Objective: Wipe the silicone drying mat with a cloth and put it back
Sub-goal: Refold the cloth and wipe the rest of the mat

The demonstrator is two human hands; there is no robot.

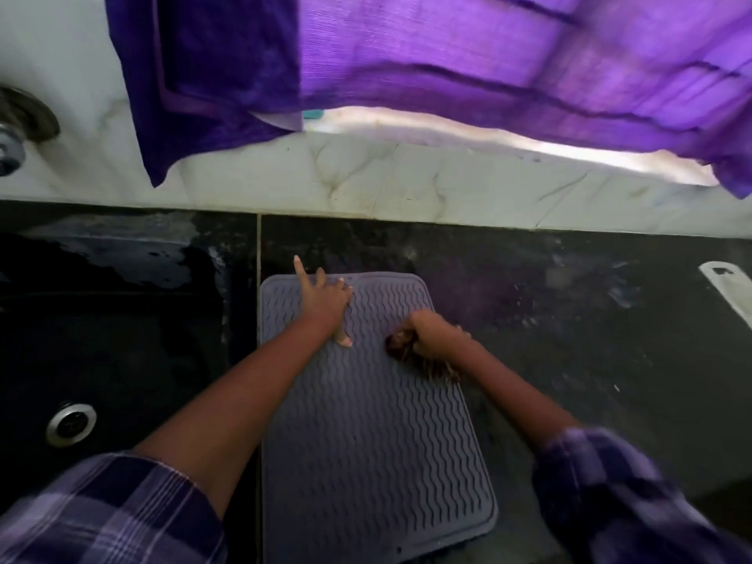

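our right hand is curled tight around a bunched brown cloth, the fingers closed over it so that the wad spills out below and to the left of the knuckles and presses on the mat. our left hand lies flat with its fingers spread wide, holding nothing: the forefinger points away past the far edge, the thumb stretches back toward us, and the palm bears down on the far left part of the mat. under both hands lies the grey silicone drying mat, ribbed with wavy lines, flat on the dark stone counter and running from our fingertips back toward our body. left of the left hand, across a pale seam, sits the black sink with its metal drain. beyond the fingertips a pale marble ledge rises, and purple fabric hangs over it. far to the right of the cloth hand a pale flat object lies on the counter, cut off by the frame. plaid sleeves cover our forearms nearest us.
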